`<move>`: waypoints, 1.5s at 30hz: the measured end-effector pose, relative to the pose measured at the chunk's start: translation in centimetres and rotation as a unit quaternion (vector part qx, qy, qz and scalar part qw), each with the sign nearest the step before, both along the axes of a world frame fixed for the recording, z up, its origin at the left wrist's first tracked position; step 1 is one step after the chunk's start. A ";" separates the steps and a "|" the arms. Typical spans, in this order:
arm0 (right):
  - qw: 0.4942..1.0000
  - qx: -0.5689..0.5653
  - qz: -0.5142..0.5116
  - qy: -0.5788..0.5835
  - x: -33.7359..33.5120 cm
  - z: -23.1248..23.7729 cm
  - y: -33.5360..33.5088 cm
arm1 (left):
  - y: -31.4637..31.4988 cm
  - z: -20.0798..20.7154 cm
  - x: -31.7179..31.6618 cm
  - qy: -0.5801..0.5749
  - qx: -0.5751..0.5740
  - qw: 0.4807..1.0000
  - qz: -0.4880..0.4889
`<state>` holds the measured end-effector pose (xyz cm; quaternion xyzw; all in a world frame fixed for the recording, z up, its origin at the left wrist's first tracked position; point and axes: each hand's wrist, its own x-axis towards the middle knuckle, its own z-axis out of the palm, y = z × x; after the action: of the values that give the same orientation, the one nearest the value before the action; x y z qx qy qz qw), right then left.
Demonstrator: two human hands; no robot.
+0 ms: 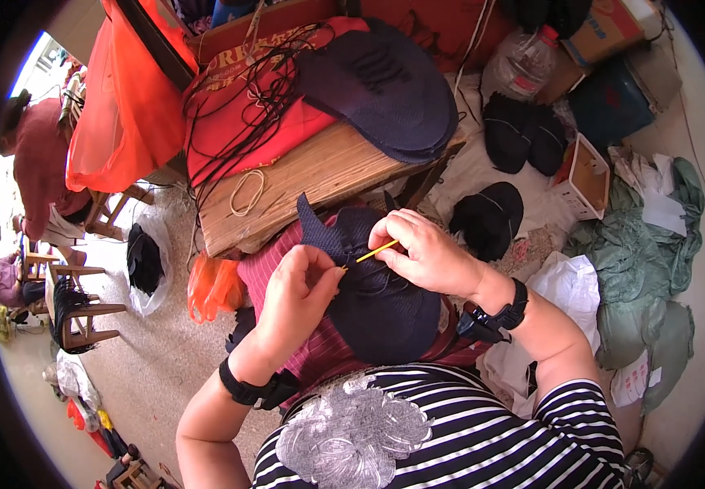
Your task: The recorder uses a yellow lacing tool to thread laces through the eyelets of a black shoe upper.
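Note:
Across my lap lies a dark navy woven shoe piece (381,322), with a flat rounded sole toward me and pointed upper flaps standing up at its far end. My right hand (430,254) pinches a thin yellow rod-shaped tool (378,251), which slants down to the left over the piece. Close to the tool's lower tip, the thumb and forefinger of my left hand (299,292) are pressed together. A small yellow bit shows at those fingertips; whether it belongs to the tool, I cannot tell. Fine dark cord near the fingers is hard to make out.
Ahead stands a wooden bench (311,175) bearing stacked navy soles (393,98), tangled black cord (254,106) and a rubber band (246,192). Dark shoes (487,220) lie to the right, near a white basket (585,183) and green cloth (646,244). Another person (42,163) sits far left.

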<state>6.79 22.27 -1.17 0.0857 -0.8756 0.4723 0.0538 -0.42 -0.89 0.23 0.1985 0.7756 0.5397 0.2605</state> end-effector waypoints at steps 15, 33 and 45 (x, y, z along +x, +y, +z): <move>1.000 -0.012 -0.010 -0.012 0.3 -0.3 -0.2 | -0.3 0.4 -0.1 0.016 -0.042 0.999 -0.018; 0.999 -0.037 -0.017 -0.006 0.2 -0.4 -0.2 | -1.5 2.9 -0.5 -0.012 -0.147 0.986 -0.083; 0.995 -0.089 -0.025 -0.032 0.1 -0.4 0.0 | -0.2 2.2 -0.8 0.113 -0.163 0.975 -0.105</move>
<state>6.91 22.31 -1.62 0.0437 -0.8330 0.5497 0.0451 -1.17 -1.13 2.43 0.2936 0.8521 0.3497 0.2558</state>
